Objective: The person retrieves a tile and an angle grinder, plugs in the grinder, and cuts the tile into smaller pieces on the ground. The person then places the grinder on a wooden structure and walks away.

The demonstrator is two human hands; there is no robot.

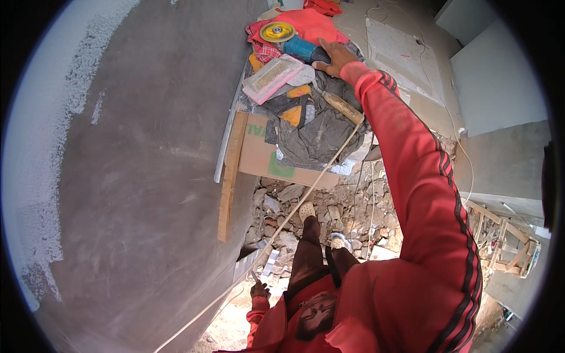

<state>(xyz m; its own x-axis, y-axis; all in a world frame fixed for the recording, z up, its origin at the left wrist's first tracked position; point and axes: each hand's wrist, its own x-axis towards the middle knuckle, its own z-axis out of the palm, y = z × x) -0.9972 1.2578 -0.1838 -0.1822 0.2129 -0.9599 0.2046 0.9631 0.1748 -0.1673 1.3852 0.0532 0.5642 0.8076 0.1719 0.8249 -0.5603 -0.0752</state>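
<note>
An angle grinder with a teal body and a yellow disc lies on red cloth at the top of the pile. My right hand reaches to its rear end, thumb and fingers on either side of the body. Low in the view, my left hand is closed round a thin, stick-like object, too small to name. Below the grinder lie a pink-edged plastering float, a wooden-handled tool, and black and orange fabric. Dark crumpled plastic spreads beneath them.
A cardboard sheet lies under the pile, beside a wooden batten along the grey wall. A long pale strip crosses diagonally. Broken rubble covers the ground around my feet. A wooden frame stands at right.
</note>
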